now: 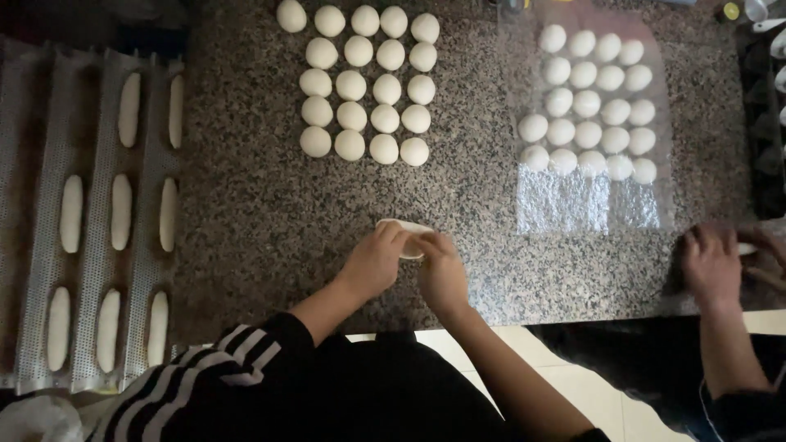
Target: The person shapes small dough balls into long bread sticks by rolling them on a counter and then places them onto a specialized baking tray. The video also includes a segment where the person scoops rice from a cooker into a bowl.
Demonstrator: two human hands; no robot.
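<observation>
On the granite counter [270, 221], both hands [409, 260] pinch one dough piece [407, 232] below twenty-two uncovered dough balls [367, 86].

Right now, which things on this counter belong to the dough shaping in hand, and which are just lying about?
In hand:
left hand
right hand
flattened dough piece
uncovered dough balls
perforated baguette tray with shaped dough logs

Lying about:
plastic-covered dough balls
co-worker's hand
granite counter

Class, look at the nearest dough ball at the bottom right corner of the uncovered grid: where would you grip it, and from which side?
Grip that dough ball around its round sides, fingers coming from above and from the near, open counter side. Neighbours crowd its left and far sides; its near and right sides are free.
</observation>
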